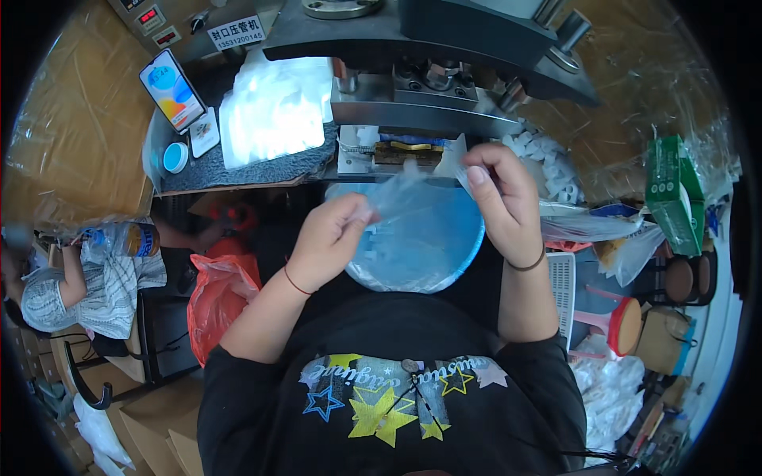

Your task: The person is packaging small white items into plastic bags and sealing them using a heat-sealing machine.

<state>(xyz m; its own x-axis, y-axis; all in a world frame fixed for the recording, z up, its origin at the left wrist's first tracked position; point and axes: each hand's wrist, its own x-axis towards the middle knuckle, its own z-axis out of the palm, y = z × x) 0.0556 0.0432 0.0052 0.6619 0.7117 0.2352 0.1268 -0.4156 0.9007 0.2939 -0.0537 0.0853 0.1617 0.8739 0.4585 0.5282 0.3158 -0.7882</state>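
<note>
My left hand (327,242) pinches a thin piece of clear plastic film (406,192) between thumb and fingers. The film slants up toward the press, over a blue basin (470,258) at my lap. My right hand (512,208) is raised to the right of the basin, its thumb and forefinger closed on a small translucent plastic piece (463,178). Whether both pieces are one film is hard to tell. Just beyond my hands, a metal press (432,111) stands over a brass-coloured die block (409,152).
Shiny plastic sheets (274,119) lie stacked on a dark mat, beside a phone (171,89) and a round blue-topped tin (175,157). White scraps (548,163) and a green box (675,194) are at right. A red bag (218,305) and another person (59,305) are at left.
</note>
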